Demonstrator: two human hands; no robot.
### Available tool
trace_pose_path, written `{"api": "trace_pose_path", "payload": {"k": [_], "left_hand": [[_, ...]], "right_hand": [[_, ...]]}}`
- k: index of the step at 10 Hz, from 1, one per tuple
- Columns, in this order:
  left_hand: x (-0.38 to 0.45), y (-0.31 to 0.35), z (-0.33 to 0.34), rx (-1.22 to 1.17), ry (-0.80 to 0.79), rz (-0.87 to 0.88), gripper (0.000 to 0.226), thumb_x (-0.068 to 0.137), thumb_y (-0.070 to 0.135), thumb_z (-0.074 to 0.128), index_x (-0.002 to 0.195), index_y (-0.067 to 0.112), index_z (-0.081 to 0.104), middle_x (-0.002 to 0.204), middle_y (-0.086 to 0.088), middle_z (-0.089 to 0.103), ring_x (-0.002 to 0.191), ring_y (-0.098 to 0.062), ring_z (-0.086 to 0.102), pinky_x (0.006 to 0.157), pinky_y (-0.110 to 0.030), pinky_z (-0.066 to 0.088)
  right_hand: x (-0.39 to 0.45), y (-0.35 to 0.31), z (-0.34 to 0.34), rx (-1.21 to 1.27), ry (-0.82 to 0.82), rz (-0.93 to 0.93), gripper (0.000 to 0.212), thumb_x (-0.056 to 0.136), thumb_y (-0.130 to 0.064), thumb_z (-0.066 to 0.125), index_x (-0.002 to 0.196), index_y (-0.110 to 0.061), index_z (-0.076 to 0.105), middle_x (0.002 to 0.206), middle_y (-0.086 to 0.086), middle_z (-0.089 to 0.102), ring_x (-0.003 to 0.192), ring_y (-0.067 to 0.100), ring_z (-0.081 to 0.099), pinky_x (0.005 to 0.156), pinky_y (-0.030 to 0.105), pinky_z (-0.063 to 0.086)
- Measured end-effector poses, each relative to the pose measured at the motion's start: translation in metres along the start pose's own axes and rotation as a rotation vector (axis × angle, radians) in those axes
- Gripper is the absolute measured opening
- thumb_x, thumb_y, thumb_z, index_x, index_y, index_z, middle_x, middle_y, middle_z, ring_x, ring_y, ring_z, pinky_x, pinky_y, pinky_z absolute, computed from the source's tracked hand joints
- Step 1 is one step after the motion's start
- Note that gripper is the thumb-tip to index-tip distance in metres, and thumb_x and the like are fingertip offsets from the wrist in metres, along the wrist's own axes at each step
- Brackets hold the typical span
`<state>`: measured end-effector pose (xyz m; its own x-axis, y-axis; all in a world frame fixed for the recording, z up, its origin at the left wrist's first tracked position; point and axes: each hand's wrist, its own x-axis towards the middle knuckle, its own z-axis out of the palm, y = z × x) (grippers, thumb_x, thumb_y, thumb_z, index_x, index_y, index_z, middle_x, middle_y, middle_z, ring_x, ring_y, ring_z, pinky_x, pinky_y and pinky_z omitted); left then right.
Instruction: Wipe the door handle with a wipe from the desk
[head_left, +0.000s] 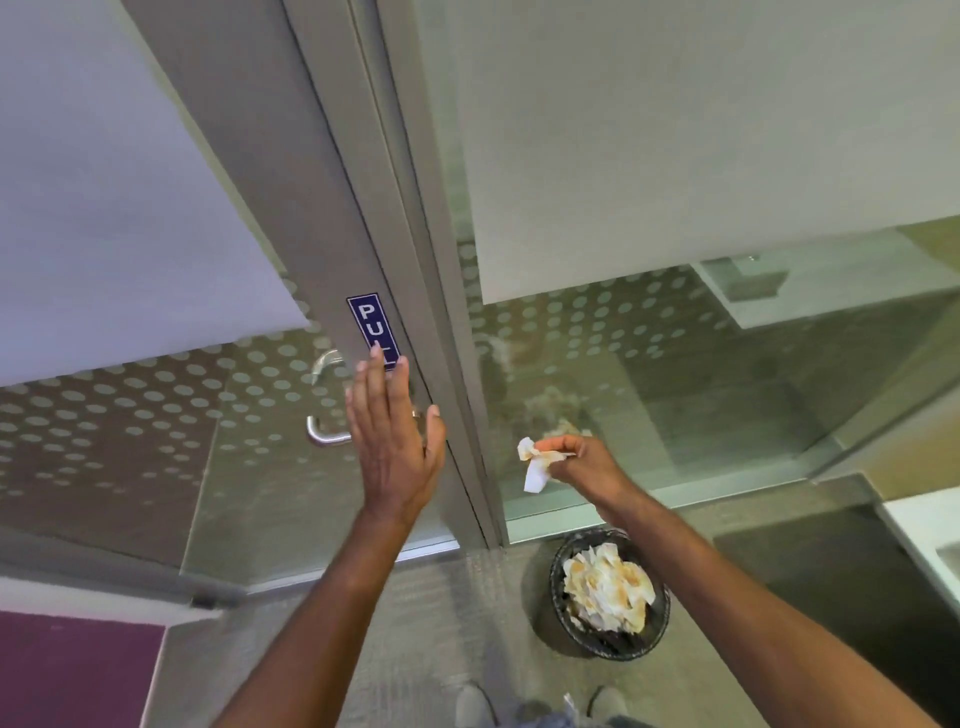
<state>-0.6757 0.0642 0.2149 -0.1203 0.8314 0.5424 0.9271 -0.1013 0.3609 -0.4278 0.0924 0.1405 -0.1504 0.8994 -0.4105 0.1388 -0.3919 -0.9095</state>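
A brushed-metal lever door handle (324, 434) sticks out to the left from the grey door stile, below a blue PULL sticker (371, 327). My left hand (392, 441) is flat and open with fingers together, raised in front of the stile and covering the handle's base. To the right, in front of the glass panel, my right hand (576, 462) pinches a crumpled white wipe (535, 462) that has brownish marks. The wipe hangs apart from the handle.
A black mesh waste bin (610, 595) full of used crumpled wipes stands on the floor below my right hand, by the door frame. A white desk edge (930, 540) shows at the right. My shoes (472, 706) are at the bottom. Frosted dotted glass lies on both sides.
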Motion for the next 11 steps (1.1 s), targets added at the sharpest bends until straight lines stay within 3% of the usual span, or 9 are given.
{"api": "trace_pose_path", "payload": {"k": [1, 2, 4, 5, 6, 8, 9, 10, 11], "left_hand": [[-0.04, 0.033, 0.043, -0.104, -0.205, 0.051, 0.055, 0.099, 0.03, 0.049, 0.151, 0.012, 0.046, 0.16, -0.009, 0.042, 0.147, -0.03, 0.04, 0.121, -0.05, 0.034], [-0.066, 0.053, 0.074, -0.139, -0.402, 0.011, 0.052, 0.1, 0.036, 0.042, 0.147, 0.016, 0.051, 0.155, -0.004, 0.048, 0.141, -0.026, 0.047, 0.114, -0.05, 0.043], [-0.12, 0.088, 0.145, -0.141, -0.711, -0.065, 0.051, 0.102, 0.04, 0.042, 0.146, 0.018, 0.051, 0.153, -0.004, 0.05, 0.139, -0.025, 0.047, 0.115, -0.047, 0.042], [-0.149, 0.098, 0.181, -0.117, -0.859, -0.068, 0.047, 0.105, 0.033, 0.049, 0.149, 0.016, 0.048, 0.154, -0.004, 0.048, 0.141, -0.024, 0.045, 0.117, -0.042, 0.038], [-0.165, 0.099, 0.195, -0.105, -0.942, -0.08, 0.048, 0.105, 0.033, 0.048, 0.15, 0.016, 0.046, 0.156, -0.004, 0.046, 0.142, -0.024, 0.042, 0.119, -0.041, 0.036], [-0.194, 0.102, 0.227, -0.031, -1.078, -0.126, 0.053, 0.107, 0.039, 0.041, 0.156, 0.017, 0.037, 0.161, -0.005, 0.04, 0.146, -0.025, 0.037, 0.121, -0.041, 0.033], [-0.202, 0.104, 0.238, -0.009, -1.125, -0.123, 0.053, 0.106, 0.038, 0.044, 0.155, 0.018, 0.037, 0.16, -0.006, 0.04, 0.145, -0.025, 0.038, 0.119, -0.041, 0.034], [-0.206, 0.108, 0.241, -0.005, -1.137, -0.109, 0.052, 0.106, 0.038, 0.045, 0.154, 0.019, 0.038, 0.16, -0.005, 0.041, 0.144, -0.025, 0.039, 0.119, -0.041, 0.035], [-0.208, 0.111, 0.246, -0.001, -1.12, -0.102, 0.051, 0.106, 0.039, 0.044, 0.154, 0.02, 0.038, 0.159, -0.005, 0.042, 0.144, -0.025, 0.04, 0.119, -0.042, 0.035]], "right_hand": [[-0.008, 0.039, -0.031, -0.027, 0.093, 0.1, 0.031, 0.081, 0.015, 0.063, 0.103, -0.004, 0.073, 0.1, 0.01, 0.074, 0.088, 0.018, 0.065, 0.073, 0.015, 0.05], [-0.013, 0.066, -0.05, -0.041, 0.155, 0.163, 0.019, 0.082, 0.004, 0.07, 0.097, -0.007, 0.074, 0.094, 0.015, 0.076, 0.08, 0.019, 0.065, 0.07, 0.022, 0.051], [-0.021, 0.127, -0.091, -0.136, 0.255, 0.232, 0.012, 0.08, -0.005, 0.074, 0.079, -0.017, 0.073, 0.077, -0.001, 0.074, 0.073, 0.018, 0.066, 0.067, 0.027, 0.052], [-0.019, 0.161, -0.11, -0.231, 0.298, 0.275, 0.01, 0.075, -0.013, 0.076, 0.075, -0.022, 0.073, 0.079, -0.005, 0.077, 0.078, 0.015, 0.071, 0.076, 0.031, 0.054], [-0.019, 0.174, -0.117, -0.25, 0.332, 0.337, 0.016, 0.075, -0.007, 0.076, 0.074, -0.022, 0.071, 0.08, -0.002, 0.076, 0.078, 0.016, 0.07, 0.075, 0.028, 0.054], [-0.005, 0.215, -0.129, -0.263, 0.393, 0.442, 0.013, 0.079, 0.005, 0.074, 0.09, -0.003, 0.073, 0.086, 0.005, 0.069, 0.082, 0.017, 0.063, 0.067, 0.012, 0.05], [-0.003, 0.234, -0.137, -0.342, 0.298, 0.481, 0.021, 0.09, 0.0, 0.061, 0.108, -0.004, 0.071, 0.097, 0.005, 0.065, 0.093, 0.018, 0.06, 0.09, 0.03, 0.054], [-0.006, 0.247, -0.142, -0.411, 0.223, 0.512, 0.021, 0.09, -0.003, 0.059, 0.106, -0.01, 0.07, 0.1, 0.005, 0.064, 0.097, 0.021, 0.061, 0.094, 0.036, 0.052], [0.001, 0.277, -0.143, -0.354, 0.326, 0.481, 0.019, 0.08, 0.001, 0.065, 0.08, -0.017, 0.071, 0.097, 0.011, 0.074, 0.099, 0.031, 0.07, 0.093, 0.04, 0.055]]}}
